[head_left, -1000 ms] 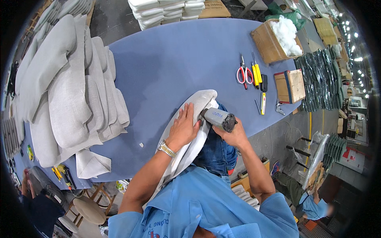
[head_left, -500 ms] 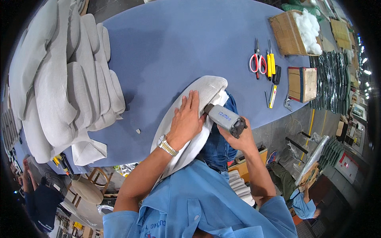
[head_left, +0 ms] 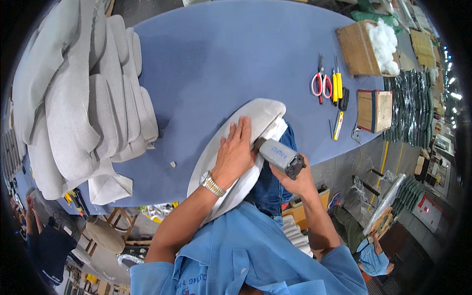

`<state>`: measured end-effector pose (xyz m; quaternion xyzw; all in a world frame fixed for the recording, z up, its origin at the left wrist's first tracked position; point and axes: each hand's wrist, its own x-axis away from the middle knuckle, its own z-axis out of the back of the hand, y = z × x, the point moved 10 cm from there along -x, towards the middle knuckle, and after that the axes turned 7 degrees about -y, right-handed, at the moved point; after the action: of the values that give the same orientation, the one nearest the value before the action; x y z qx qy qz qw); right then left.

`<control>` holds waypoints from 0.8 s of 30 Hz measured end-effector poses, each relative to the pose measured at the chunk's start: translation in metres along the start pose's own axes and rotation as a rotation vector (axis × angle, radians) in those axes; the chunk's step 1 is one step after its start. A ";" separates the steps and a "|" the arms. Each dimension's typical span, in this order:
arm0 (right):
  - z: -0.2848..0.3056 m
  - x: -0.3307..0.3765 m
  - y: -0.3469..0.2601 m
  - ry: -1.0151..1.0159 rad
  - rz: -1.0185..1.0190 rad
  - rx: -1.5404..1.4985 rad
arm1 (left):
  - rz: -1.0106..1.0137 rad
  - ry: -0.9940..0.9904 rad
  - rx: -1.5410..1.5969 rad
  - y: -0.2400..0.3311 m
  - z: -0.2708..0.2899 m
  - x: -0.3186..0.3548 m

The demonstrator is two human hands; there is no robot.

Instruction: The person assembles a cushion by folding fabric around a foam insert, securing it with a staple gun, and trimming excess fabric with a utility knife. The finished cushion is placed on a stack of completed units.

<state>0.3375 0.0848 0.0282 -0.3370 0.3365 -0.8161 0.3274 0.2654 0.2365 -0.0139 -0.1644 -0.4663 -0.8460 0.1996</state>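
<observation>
The left hand [head_left: 236,152] lies flat, fingers spread, on the grey padded panel [head_left: 231,147] at the table [head_left: 221,64] edge. Beside it, the right hand [head_left: 292,179] is clamped on a grey power tool [head_left: 279,156], whose tip is hidden behind the panel.

Stapler [head_left: 280,156] nose hidden behind left hand [head_left: 236,155], perhaps touching fabric

Cushions [head_left: 73,108] left on table [head_left: 221,64] (stacked); scissors [head_left: 320,83] right, panel [head_left: 236,142] at near edge
</observation>
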 end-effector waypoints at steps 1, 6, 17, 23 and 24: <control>-0.003 0.001 0.006 0.001 -0.026 0.055 | 0.009 -0.010 -0.003 -0.004 -0.002 -0.001; 0.001 -0.008 -0.022 -0.081 -0.055 -0.055 | -0.037 0.007 0.017 -0.007 0.003 0.000; -0.007 -0.004 -0.007 0.002 -0.008 -0.065 | -0.092 0.102 -0.024 -0.002 0.011 0.002; 0.002 -0.014 -0.038 0.038 -0.055 -0.132 | -0.108 0.033 -0.008 -0.008 0.014 -0.004; 0.003 -0.014 -0.041 0.020 -0.054 -0.100 | -0.091 -0.013 -0.003 -0.008 0.015 -0.004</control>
<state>0.3348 0.1171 0.0564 -0.3536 0.3709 -0.8102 0.2846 0.2663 0.2535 -0.0140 -0.1488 -0.4734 -0.8538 0.1576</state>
